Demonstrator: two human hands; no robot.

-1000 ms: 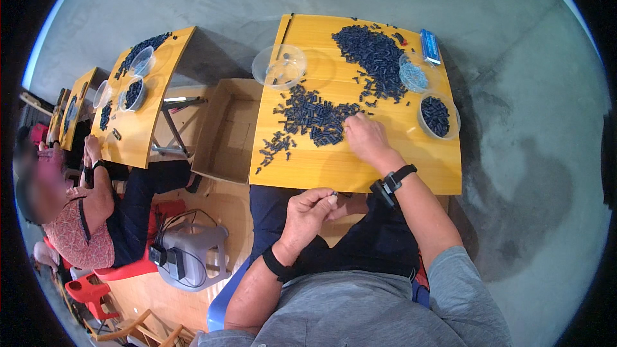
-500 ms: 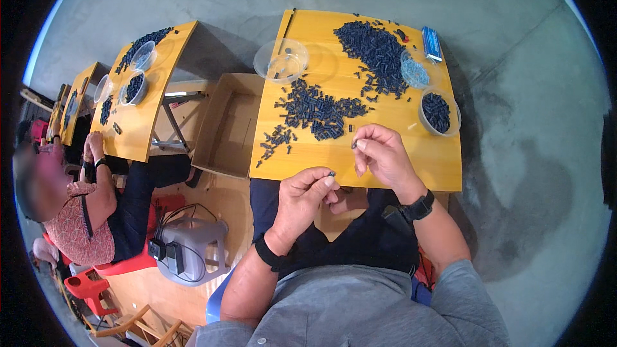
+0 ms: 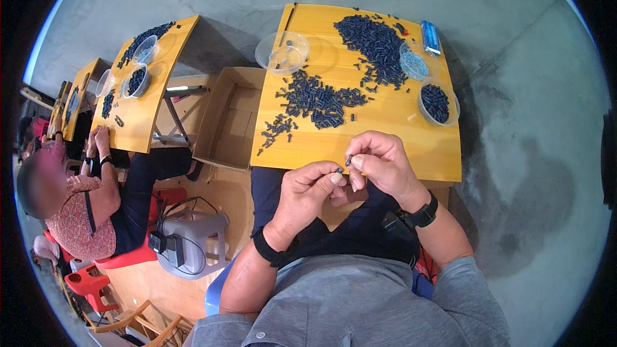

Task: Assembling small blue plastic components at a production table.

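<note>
Just off the near edge of the yellow table (image 3: 385,154), both of my hands are pinched close to each other. Between thumb and forefinger my left hand (image 3: 307,191) grips a small dark plastic piece (image 3: 339,170), its end poking out. My right hand (image 3: 382,164) pinches another small dark piece (image 3: 348,161), mostly covered by the fingertips. Two heaps of similar short dark pieces lie on the table: a looser heap (image 3: 318,99) nearer me and a denser heap (image 3: 373,45) farther right.
A clear bowl of dark pieces (image 3: 435,104), a clear tub of light-blue bits (image 3: 413,64) and a blue box (image 3: 430,37) line the right side. Another clear bowl (image 3: 281,54) stands far left. A cardboard box (image 3: 225,122) sits left of the table; a person (image 3: 83,212) sits beyond.
My right hand has come down and left, bringing its piece close to the left hand's. The left hand has barely moved. The view has shifted slightly.
</note>
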